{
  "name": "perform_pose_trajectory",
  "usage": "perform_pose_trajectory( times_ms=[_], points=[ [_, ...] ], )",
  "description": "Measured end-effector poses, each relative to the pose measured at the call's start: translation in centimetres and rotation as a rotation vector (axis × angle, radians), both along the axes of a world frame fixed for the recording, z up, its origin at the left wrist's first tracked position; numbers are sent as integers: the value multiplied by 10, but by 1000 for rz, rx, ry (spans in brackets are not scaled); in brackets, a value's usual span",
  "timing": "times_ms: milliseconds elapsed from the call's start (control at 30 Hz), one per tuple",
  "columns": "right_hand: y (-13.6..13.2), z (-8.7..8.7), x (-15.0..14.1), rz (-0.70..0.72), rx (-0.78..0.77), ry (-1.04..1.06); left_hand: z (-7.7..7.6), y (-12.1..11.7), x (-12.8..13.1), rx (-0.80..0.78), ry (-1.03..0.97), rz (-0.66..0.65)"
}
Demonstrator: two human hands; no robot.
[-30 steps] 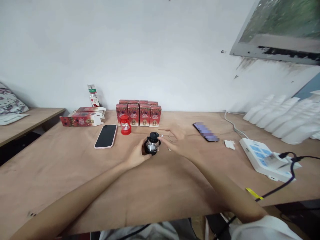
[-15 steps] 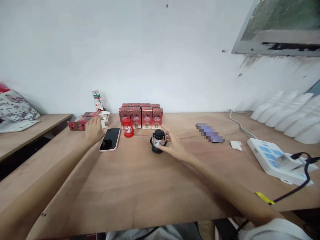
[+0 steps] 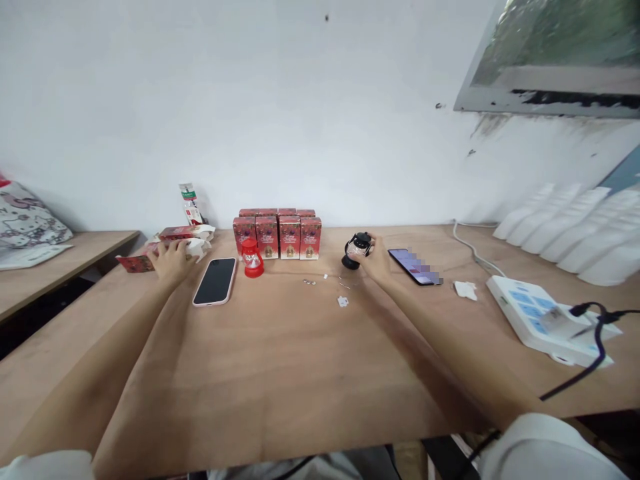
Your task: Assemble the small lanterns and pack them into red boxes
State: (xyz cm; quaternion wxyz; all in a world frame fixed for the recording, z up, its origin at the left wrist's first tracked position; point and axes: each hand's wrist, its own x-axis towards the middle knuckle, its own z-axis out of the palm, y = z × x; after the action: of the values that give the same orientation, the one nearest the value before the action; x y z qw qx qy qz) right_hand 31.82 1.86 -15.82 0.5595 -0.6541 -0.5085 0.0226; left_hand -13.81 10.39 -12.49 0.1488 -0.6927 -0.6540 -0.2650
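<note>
My right hand [image 3: 376,262] grips a small black lantern [image 3: 358,249] with a clear middle, tilted at the back right of the table. Several tiny loose pieces lie in front of it, among them a small white piece [image 3: 343,301] and some silvery bits [image 3: 309,282]. At the far left my left hand [image 3: 173,265] is closed over an opened red box [image 3: 137,264] with torn white flaps. Behind that hand lies another red box [image 3: 183,232]. A red lantern [image 3: 253,259] stands upright before rows of printed red boxes [image 3: 289,239].
A pink-edged phone [image 3: 215,282] lies beside my left hand, a second phone [image 3: 417,267] right of my right hand. Farther right are a crumpled white scrap [image 3: 465,290] and a power strip [image 3: 530,320] with cables. White bottle-like objects [image 3: 575,230] line the wall.
My right hand has carried the black lantern right and back, leaving the tiny pieces in view. My left hand and the opened red box have shifted slightly left and toward me.
</note>
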Motion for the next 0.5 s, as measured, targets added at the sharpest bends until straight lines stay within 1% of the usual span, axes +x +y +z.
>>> perform_pose_trajectory(
  times_ms=[100,200,267,333,367,400,433,467,500],
  points=[
    [4,-10,1,36,24,-53,4,-7,1,43,-58,14],
    [4,-15,2,35,5,-117,17,-19,3,119,-174,90],
    [0,-13,-1,-12,36,-189,27,-32,7,223,-231,132],
    [-11,-8,-10,-43,138,-305,34,-51,14,357,-214,93],
    [-19,-6,-17,-26,206,-374,36,-62,19,447,-176,43],
    [-28,-5,-25,13,275,-440,36,-74,26,530,-104,-44],
    [-38,-4,-34,71,352,-498,35,-87,36,620,-15,-159],
    [-50,-4,-44,143,432,-548,32,-100,47,712,89,-313],
    [-61,-5,-54,210,512,-586,28,-113,59,735,192,-471]
  ],
)
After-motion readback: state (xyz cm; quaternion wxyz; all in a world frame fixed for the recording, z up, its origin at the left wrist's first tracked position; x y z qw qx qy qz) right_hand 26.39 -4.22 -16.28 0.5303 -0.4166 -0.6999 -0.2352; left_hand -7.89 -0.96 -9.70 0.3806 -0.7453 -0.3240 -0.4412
